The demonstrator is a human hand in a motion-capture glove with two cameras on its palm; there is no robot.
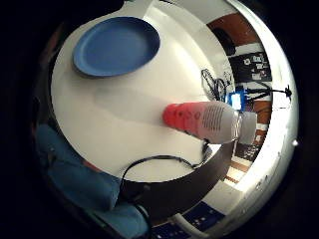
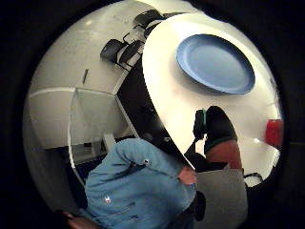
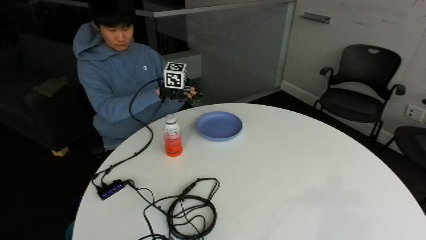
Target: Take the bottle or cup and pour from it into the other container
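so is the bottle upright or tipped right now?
Upright. The bottle stands on the table beside the blue plate, white cap on top, untouched; the gloved right hand is raised behind it.

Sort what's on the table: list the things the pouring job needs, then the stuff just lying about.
For the job: bottle with red liquid, standing upright; blue bowl beside it; gloved right hand, raised above the table edge.

Lying about: coiled black cable; small black hub.

Bottle (image 3: 172,136) upright, capped, red liquid; blue bowl (image 3: 219,125) just beside, empty.
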